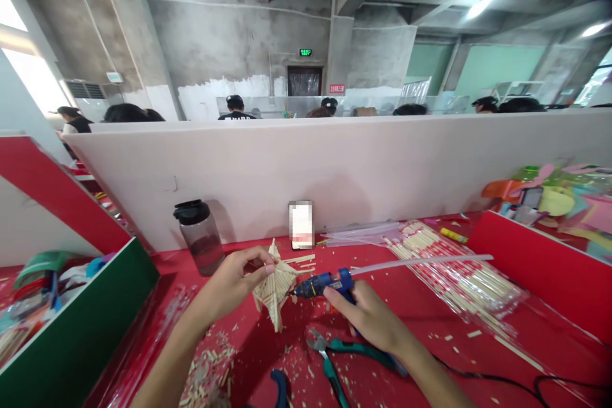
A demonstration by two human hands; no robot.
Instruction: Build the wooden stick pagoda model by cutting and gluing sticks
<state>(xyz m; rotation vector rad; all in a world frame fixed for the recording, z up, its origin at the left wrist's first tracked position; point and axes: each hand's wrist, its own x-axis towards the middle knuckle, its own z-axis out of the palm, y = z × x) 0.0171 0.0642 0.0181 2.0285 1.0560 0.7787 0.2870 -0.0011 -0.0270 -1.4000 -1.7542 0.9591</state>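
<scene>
My left hand (248,274) is closed at the top of a small wooden stick model (273,290), its thumb and fingers pinching the upper edge. The model is built of thin pale sticks laid side by side, with pointed corners. In my right hand (368,312) is a blue glue gun (325,284), its dark nozzle pointing left and meeting the model's right side or lying just in front of it. A long clear glue stick (421,261) juts from the gun's back end. Below the gun lie green-handled pliers (329,357) with their jaws apart.
A dark-lidded water bottle (198,239) and an upright phone (301,226) stand by the white partition (268,172). Packs of wooden sticks (454,268) lie at right. Wood scraps (210,357) litter the red table. A black cord (497,375) runs at lower right. People sit beyond the partition.
</scene>
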